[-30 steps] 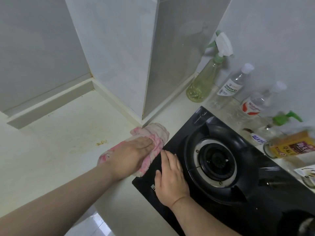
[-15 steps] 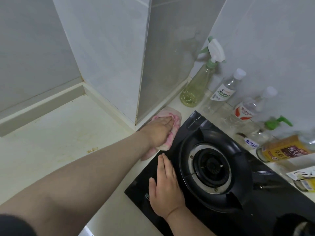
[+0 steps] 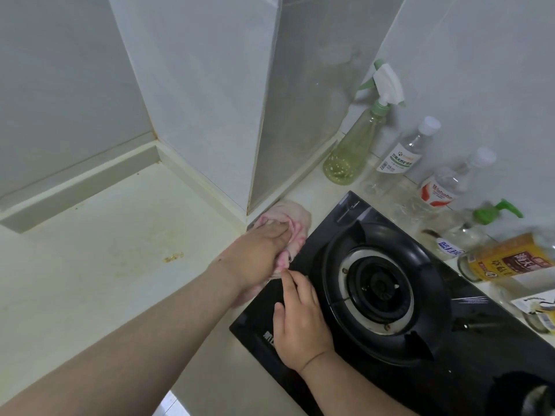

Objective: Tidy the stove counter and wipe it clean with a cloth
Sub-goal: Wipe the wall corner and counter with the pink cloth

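Pink cloth (image 3: 288,232) pressed on worktop (image 3: 120,235) under my left hand (image 3: 258,256), fingers grasping it; right hand (image 3: 300,322) flat, released, on black stove (image 3: 450,340).

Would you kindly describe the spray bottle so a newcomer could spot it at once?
Find the black stove, then the row of bottles along the wall behind it. The spray bottle stands at its far left end, nearest the corner: pale green, and the only one with a white trigger head.

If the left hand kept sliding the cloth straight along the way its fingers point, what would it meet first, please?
Probably the spray bottle. The left hand presses the pink cloth beside the stove, fingers aimed up the bare counter strip toward it; depth is uncertain.
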Tool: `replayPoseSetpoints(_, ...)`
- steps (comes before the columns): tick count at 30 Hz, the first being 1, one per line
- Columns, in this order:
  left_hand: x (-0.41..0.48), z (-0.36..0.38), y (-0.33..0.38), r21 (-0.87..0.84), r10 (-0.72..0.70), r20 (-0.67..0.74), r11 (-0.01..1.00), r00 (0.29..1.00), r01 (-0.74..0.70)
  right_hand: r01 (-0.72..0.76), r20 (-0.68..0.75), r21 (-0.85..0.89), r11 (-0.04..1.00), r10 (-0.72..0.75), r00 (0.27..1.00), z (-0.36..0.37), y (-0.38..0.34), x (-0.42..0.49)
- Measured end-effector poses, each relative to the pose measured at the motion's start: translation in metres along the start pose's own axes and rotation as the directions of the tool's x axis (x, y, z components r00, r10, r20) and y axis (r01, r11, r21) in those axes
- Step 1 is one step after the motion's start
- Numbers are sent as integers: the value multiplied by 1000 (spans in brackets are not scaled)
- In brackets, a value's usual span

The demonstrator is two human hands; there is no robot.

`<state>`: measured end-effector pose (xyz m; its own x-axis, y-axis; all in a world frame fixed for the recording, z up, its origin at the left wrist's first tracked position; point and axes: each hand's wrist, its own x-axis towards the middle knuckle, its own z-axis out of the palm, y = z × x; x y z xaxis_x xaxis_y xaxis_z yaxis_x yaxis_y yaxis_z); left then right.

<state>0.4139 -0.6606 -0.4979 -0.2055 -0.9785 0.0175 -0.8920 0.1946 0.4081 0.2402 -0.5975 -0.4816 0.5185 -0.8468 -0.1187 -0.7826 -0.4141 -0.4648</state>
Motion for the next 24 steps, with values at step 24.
replayPoseSetpoints(24, -138, -11, 13, -154, -331, -273, 942, 903, 298, 0, -10, -163, 987, -1, 1000, 6, 1, 1)
